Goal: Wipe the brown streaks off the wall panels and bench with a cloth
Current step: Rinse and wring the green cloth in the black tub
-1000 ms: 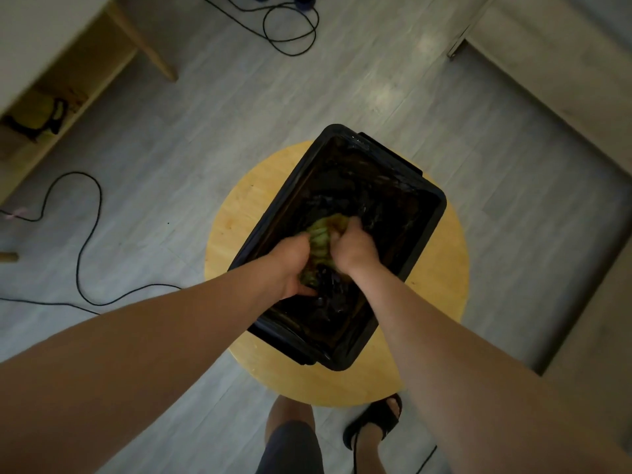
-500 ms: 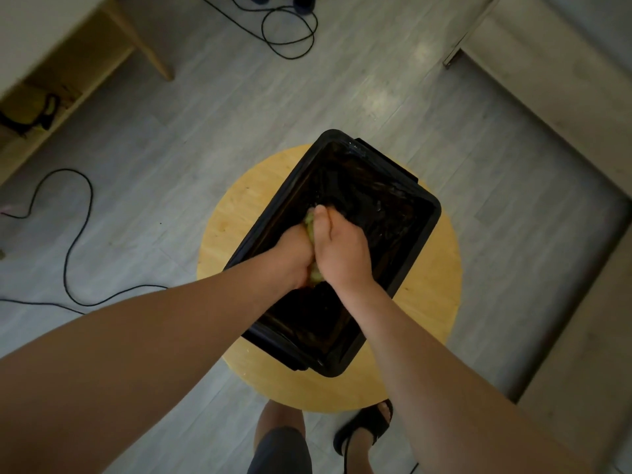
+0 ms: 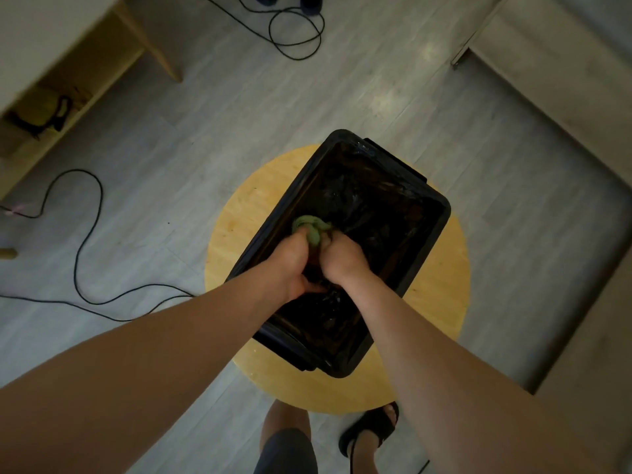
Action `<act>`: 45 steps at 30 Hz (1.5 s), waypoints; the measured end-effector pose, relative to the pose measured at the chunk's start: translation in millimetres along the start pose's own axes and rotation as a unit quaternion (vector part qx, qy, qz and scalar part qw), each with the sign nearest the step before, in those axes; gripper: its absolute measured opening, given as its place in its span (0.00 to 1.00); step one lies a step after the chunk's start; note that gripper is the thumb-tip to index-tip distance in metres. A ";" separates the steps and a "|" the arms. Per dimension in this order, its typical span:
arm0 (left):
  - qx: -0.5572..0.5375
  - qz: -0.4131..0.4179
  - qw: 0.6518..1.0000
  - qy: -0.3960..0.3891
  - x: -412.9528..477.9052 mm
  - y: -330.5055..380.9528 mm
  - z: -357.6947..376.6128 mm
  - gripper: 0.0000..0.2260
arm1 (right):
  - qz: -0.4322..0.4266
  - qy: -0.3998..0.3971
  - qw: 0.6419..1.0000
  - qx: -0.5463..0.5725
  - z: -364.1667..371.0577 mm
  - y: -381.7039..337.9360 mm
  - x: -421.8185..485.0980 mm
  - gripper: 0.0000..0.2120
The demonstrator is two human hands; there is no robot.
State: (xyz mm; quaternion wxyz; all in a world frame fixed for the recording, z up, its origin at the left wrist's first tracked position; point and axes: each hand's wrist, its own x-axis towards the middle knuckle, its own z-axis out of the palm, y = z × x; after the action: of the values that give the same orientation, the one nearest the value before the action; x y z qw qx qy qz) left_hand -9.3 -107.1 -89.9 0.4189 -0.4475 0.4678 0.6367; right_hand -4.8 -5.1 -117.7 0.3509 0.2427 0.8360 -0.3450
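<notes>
A green cloth (image 3: 310, 227) is bunched and twisted between both my hands inside a black plastic tub (image 3: 432, 241). My left hand (image 3: 292, 265) grips the cloth's left part and my right hand (image 3: 342, 260) grips its right part, knuckles close together. Dark water fills the tub and hides the lower part of the cloth. The tub stands on a round wooden stool (image 3: 246, 213).
Black cables (image 3: 295, 35) loop over the grey floor at the top and at the left, cable (image 3: 78, 241). A wooden bench (image 3: 61, 97) with a light panel stands at the upper left. A pale wall panel (image 3: 564, 73) runs along the right. My sandalled foot (image 3: 371, 429) is below the stool.
My hands have drawn slightly apart and rotated, so more of the twisted green cloth shows above them. The view has shifted a little.
</notes>
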 end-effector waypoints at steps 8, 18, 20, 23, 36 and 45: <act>0.012 0.046 0.997 -0.058 7.2 10.2 3.8 0.19 | -0.159 0.116 0.979 0.045 -10.4 -6.5 -48.0 0.23; 0.093 0.071 0.992 -0.042 -1.3 12.9 -3.6 0.15 | -0.009 0.220 0.972 -0.082 -23.4 3.0 29.4 0.22; 0.135 0.037 0.990 -0.031 -4.7 13.8 -8.9 0.15 | 0.039 0.187 0.981 -0.028 -17.2 5.0 31.4 0.26; 0.119 0.013 0.992 -0.042 -7.3 13.1 -6.1 0.13 | 0.052 0.042 0.997 -0.034 -4.0 6.2 16.6 0.28; 0.082 0.029 0.996 -0.035 -20.8 0.2 15.1 0.13 | -0.126 0.074 0.969 0.199 -29.2 3.6 -55.9 0.19; -0.002 0.049 0.998 -0.042 -32.9 -13.7 21.3 0.25 | -0.056 0.142 0.917 0.369 -25.1 4.4 -63.2 0.09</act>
State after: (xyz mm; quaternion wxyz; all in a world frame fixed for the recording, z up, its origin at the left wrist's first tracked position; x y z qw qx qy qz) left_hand 8.2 -87.3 -57.8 0.4056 -0.3973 0.4700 0.6758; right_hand 27.8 6.2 -58.9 0.0942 0.3544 0.7029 -0.6095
